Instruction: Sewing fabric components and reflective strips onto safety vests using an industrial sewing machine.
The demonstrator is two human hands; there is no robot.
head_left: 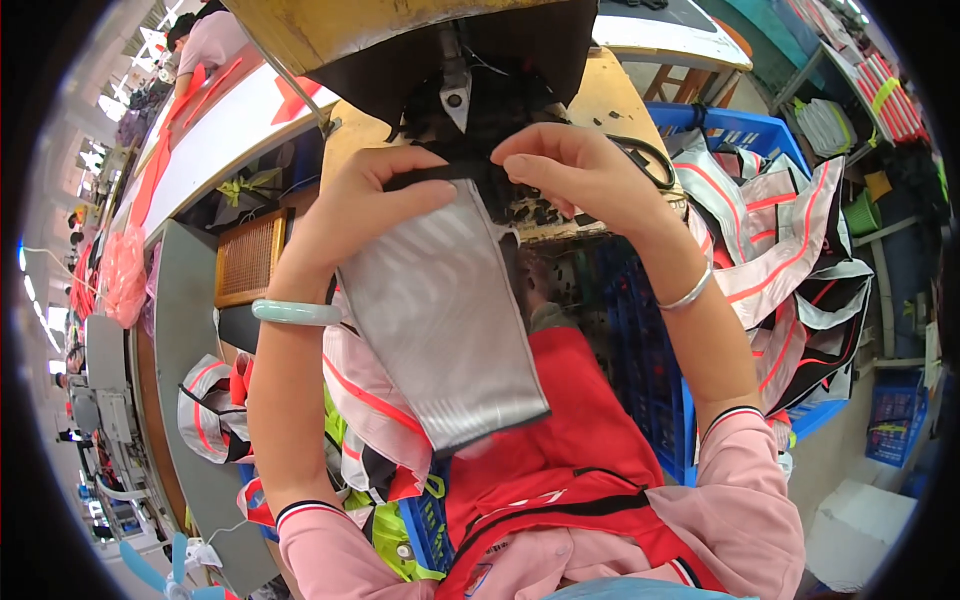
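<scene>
A silver-grey fabric panel with black edging hangs from my left hand, whose thumb and fingers are closed on its top edge, by the black band. My right hand is curled with thumb and index finger nearly together, close to the right end of that band. Whatever lies between those fingertips is too small or dark to make out. Just beyond both hands, a machine points a metal tip down toward a worn, yellowish worktop. The panel's lower end hangs over my red apron.
At right, a blue crate holds grey-and-black fabric pieces with red stripes. More striped pieces lie below my left forearm. Black scissor-like handles rest on the worktop. Far left, a person stands by a white table.
</scene>
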